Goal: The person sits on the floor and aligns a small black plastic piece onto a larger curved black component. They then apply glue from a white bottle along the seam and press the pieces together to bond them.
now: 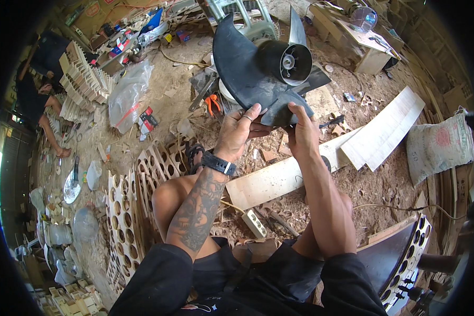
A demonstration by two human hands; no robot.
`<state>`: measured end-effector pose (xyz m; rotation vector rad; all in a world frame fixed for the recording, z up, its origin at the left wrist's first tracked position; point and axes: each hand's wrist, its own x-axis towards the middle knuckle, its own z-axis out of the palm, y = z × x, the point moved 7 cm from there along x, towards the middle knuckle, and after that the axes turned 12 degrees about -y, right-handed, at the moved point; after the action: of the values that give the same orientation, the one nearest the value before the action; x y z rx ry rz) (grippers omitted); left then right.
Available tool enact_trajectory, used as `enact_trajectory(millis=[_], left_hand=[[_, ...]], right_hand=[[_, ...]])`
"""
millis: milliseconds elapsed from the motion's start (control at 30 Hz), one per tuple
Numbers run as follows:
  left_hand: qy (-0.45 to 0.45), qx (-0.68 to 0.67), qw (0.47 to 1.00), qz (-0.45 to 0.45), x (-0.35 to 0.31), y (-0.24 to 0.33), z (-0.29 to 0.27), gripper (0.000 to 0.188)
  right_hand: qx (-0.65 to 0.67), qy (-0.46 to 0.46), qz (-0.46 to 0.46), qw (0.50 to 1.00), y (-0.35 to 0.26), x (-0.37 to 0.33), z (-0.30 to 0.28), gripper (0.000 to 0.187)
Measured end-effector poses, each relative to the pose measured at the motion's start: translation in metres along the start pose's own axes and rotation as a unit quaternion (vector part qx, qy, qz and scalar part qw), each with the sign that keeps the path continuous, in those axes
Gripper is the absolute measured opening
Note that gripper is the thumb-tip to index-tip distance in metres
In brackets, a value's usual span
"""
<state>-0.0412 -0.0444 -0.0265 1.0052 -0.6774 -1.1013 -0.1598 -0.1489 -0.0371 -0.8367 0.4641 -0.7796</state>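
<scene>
1. Sawdust-covered workshop floor [184,100] – wood scraps, long pale planks [279,179] and stacks of perforated wooden panels [131,205] lie around the seated person's bare knees.
2. Dark grey plastic fan propeller with broad curved blades and a cylindrical hub [258,68] – held up in front of the person, above the floor, hub opening facing right and toward the camera.
3. Left hand [237,131]: ring and black wristband; fingers clamped on the lower blade edge, thumb on top.
4. Right hand [300,131]: fingers closed on the same blade edge, just beside the left hand.
5. Orange-handled pliers [212,102] lie on the floor behind the propeller.
6. White power strip [254,223] rests between the knees.
7. Another person crouches at far left.
</scene>
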Motion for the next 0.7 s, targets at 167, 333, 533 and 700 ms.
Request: enact_trajectory(millis=[167, 333, 533, 700], left_hand=[[-0.011, -0.002, 1.000, 0.001, 0.0019, -0.0026, 0.0003, 0.034], [-0.009, -0.010, 1.000, 0.000, 0.0002, -0.0003, -0.0007, 0.040], [-0.009, -0.010, 1.000, -0.007, 0.0001, 0.0015, 0.0006, 0.042], [0.000, -0.007, 1.000, 0.004, 0.0001, 0.0028, 0.0001, 0.043]], right_hand=[[0.003, -0.008, 0.013, 1.000, 0.0069, -0.0003, 0.0004, 0.035], [0.001, 0.014, -0.020, 1.000, 0.0069, -0.0021, -0.0003, 0.035], [0.015, 0.038, -0.034, 0.999, 0.0062, -0.0066, 0.0002, 0.034], [0.017, 0.032, -0.032, 0.999, 0.0071, -0.0063, -0.0002, 0.032]])
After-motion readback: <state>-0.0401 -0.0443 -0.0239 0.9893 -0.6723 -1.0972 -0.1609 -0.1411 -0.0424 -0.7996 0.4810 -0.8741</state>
